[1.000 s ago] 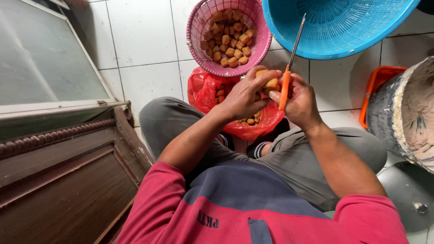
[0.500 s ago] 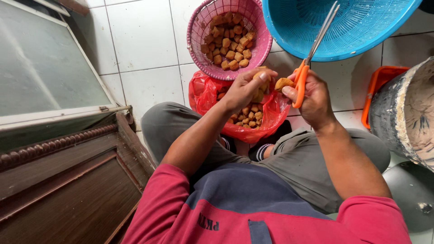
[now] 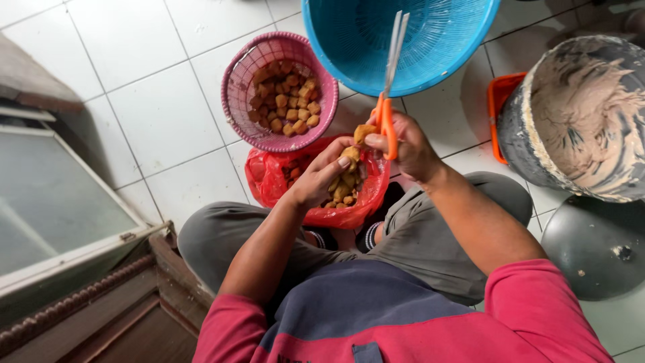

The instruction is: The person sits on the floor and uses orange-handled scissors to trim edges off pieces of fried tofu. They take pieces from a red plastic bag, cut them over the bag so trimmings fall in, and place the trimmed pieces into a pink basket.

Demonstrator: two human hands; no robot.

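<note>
The blue basket (image 3: 349,47) was cut off at the frame's top, the grey bucket (image 3: 578,114) at the right edge. The left hand (image 3: 319,178) pinched a brown fried piece (image 3: 351,156) above the red bag (image 3: 282,181), its fingers partly hiding it. The right hand (image 3: 406,144) gripped orange-handled scissors (image 3: 390,74), blades nearly shut, pointing up. A pink basket (image 3: 235,94) stood on the white tiled floor (image 3: 148,101), upper centre.

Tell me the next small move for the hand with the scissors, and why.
Probably bring the scissors down to the fried piece. The right hand holds them blades-up over the blue basket, away from the piece the left hand pinches above the red bag.
</note>
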